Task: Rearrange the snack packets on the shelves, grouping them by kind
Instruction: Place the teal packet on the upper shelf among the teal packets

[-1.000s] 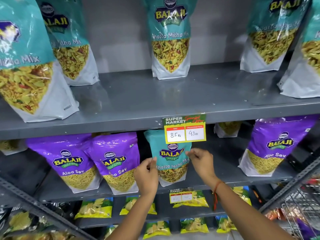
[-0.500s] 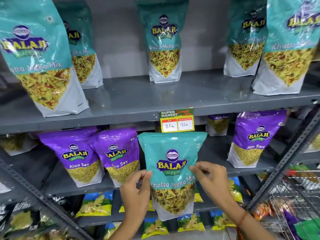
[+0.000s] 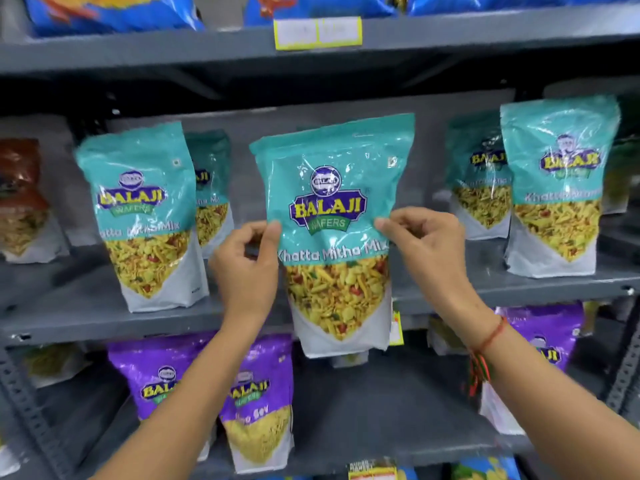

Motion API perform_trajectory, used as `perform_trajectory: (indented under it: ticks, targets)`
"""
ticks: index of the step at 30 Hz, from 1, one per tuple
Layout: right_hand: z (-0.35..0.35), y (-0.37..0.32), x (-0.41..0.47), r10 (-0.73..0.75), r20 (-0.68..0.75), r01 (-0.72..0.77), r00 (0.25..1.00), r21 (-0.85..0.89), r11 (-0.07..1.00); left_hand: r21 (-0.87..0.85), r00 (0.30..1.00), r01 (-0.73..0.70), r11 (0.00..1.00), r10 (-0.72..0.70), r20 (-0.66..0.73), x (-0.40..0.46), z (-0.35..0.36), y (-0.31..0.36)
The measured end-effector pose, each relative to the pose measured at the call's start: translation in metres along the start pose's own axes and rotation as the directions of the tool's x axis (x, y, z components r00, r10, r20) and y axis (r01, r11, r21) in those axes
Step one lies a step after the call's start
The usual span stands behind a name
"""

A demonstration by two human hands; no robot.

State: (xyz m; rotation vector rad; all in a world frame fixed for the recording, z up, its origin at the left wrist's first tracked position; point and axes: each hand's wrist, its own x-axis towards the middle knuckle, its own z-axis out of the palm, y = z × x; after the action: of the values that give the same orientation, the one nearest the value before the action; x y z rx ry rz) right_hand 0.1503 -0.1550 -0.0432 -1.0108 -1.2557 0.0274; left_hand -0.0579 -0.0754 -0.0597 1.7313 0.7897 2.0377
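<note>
1. We hold a teal-and-white plastic pouch of Khatta Mitha Mix [image 3: 334,233] up in front of the grey metal middle shelf [image 3: 86,317], its base hanging below that shelf's front lip.
2. Our left hand [image 3: 244,268] pinches the pouch's left edge, thumb on the front and fingers tucked behind; our right hand [image 3: 427,252] pinches the right edge the same way. The rear fingers of both hands are hidden by the pouch.
3. A yellow price tag [image 3: 396,327] on the shelf lip is mostly covered by the pouch's lower right corner.
4. On the middle shelf, a standing teal pouch on the left [image 3: 149,216] partly hides a second teal pouch behind it [image 3: 213,202]. On the right, two more teal pouches [image 3: 557,188] overlap, and their print is blurred.
5. A dark red packet [image 3: 19,199] at the far left is cut off and unreadable.
6. Below, purple Aloo Sev pouches [image 3: 258,403] are partly masked by our forearms.
7. Blue packets on the top shelf [image 3: 110,12] are cropped by the upper border.
8. Bare shelf lies behind the held pouch, between the left and right teal groups.
</note>
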Motion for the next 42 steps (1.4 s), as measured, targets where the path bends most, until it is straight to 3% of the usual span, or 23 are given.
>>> perform_trajectory:
  ticks: [8, 13, 17, 20, 22, 24, 27, 30, 36, 42]
  targets:
    - [0.03, 0.039, 0.056, 0.02, -0.009, -0.02, 1.0, -0.071, 0.997, 0.121, 1.0, -0.011, 0.993, 0.012, -0.004, 0.057, 0.034, -0.03]
    - [0.043, 0.055, 0.066, 0.114, -0.021, -0.115, 0.993, -0.059, 0.992, 0.192, 0.999, -0.008, 0.981, 0.014, -0.033, 0.066, 0.043, -0.045]
    - [0.043, 0.063, 0.062, 0.123, -0.002, -0.123, 0.992, -0.045, 0.991, 0.164, 0.999, -0.033, 0.986, 0.029, 0.026, 0.067, 0.041, -0.048]
    - [0.038, 0.07, 0.054, 0.201, 0.102, -0.204, 0.974, 0.022, 0.979, 0.08, 0.988, 0.032, 0.996, -0.044, 0.146, 0.063, 0.032, -0.045]
    - [0.032, 0.077, 0.046, 0.287, 0.229, -0.303, 0.93, 0.036, 0.952, 0.1, 0.92, 0.172, 0.98, -0.196, 0.339, 0.061, 0.022, -0.047]
    - [0.028, 0.089, 0.035, 0.349, 0.374, -0.357, 0.859, -0.051, 0.933, 0.251, 0.746, 0.298, 0.921, -0.389, 0.54, 0.055, 0.011, -0.058]
    - [0.024, 0.1, 0.02, 0.413, 0.553, -0.305, 0.724, -0.281, 0.91, 0.496, 0.571, 0.206, 0.843, -0.515, 0.639, 0.04, -0.001, -0.077]
    - [0.027, 0.1, 0.014, 0.409, 0.617, -0.191, 0.672, -0.389, 0.901, 0.476, 0.498, 0.208, 0.854, -0.511, 0.7, 0.028, -0.005, -0.089]
    - [0.029, 0.102, 0.016, 0.369, 0.596, -0.15, 0.713, -0.384, 0.911, 0.413, 0.601, 0.252, 0.875, -0.477, 0.642, 0.022, 0.005, -0.1]
    - [0.012, 0.113, 0.03, 0.399, 0.56, -0.189, 0.726, -0.396, 0.899, 0.408, 0.596, 0.275, 0.87, -0.488, 0.638, 0.023, 0.036, -0.098]
